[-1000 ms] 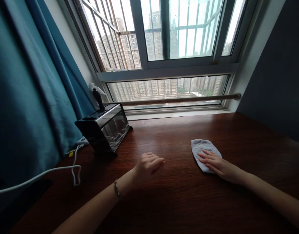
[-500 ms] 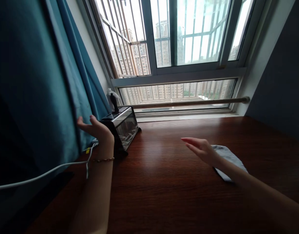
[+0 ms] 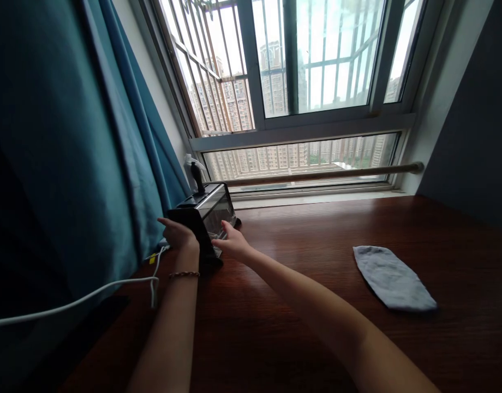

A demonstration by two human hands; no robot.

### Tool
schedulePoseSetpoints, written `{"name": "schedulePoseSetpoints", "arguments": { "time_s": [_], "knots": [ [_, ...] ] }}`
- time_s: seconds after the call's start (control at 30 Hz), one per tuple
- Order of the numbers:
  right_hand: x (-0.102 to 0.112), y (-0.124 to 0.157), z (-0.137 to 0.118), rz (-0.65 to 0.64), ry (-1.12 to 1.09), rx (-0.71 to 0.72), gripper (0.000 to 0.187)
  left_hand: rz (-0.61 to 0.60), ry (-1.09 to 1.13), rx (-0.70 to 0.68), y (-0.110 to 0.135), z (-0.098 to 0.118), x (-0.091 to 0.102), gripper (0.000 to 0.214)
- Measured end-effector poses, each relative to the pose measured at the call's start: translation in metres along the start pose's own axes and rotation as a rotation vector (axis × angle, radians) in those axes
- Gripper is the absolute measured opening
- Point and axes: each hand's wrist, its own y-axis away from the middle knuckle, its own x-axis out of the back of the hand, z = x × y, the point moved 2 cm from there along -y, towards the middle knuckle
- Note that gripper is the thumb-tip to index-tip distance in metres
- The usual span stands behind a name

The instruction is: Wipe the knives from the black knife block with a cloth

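The left hand (image 3: 179, 236) and the right hand (image 3: 234, 240) stand apart at the near end of the black box (image 3: 189, 219) on the table's far left, one to each side, a placing that seems suited to steadying its bulk; the right thumb and fingers are spread, but whether either hand grips the box I cannot tell. The curtain (image 3: 112, 136) and cable (image 3: 112, 285) crowd its left, the sill (image 3: 316, 200) bounds the table (image 3: 251, 355) beyond, and the wider room for moving runs right, toward the cloth (image 3: 394, 278).
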Motion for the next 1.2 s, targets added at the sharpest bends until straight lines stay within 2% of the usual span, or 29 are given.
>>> {"name": "schedulePoseSetpoints", "arguments": {
  "time_s": [0.07,0.2,0.3,0.4,0.53,0.63,0.73,0.9,1.03,1.2],
  "knots": [
    [-0.006,-0.003,-0.002,0.016,0.035,-0.009,0.077,0.005,-0.006,-0.006,0.011,0.002,0.0,0.076],
    [0.001,-0.008,-0.008,0.122,0.077,-0.024,0.047,-0.067,0.074,-0.07,0.049,0.004,-0.009,0.071],
    [0.021,-0.012,-0.007,0.211,0.109,-0.07,0.036,-0.154,0.185,-0.145,0.083,0.006,-0.018,0.058],
    [0.046,-0.012,-0.003,0.222,0.115,-0.099,0.027,-0.236,0.283,-0.187,0.11,0.009,-0.021,0.052],
    [0.073,0.006,-0.006,0.217,0.103,-0.088,0.026,-0.353,0.369,-0.156,0.132,0.012,-0.016,0.054],
    [0.091,0.028,-0.014,0.274,0.129,-0.083,0.03,-0.462,0.412,-0.103,0.15,0.013,-0.016,0.056],
    [0.117,0.049,-0.02,0.351,0.164,-0.098,0.033,-0.593,0.46,-0.07,0.179,0.014,-0.023,0.057],
    [0.174,0.077,-0.022,0.48,0.239,-0.125,0.038,-0.822,0.5,-0.042,0.24,0.021,-0.044,0.058],
    [0.216,0.092,-0.018,0.581,0.283,-0.155,0.037,-0.921,0.491,-0.049,0.282,0.029,-0.061,0.056],
    [0.261,0.099,-0.009,0.659,0.28,-0.177,0.034,-1.006,0.469,-0.045,0.324,0.034,-0.079,0.054]
  ]
}}
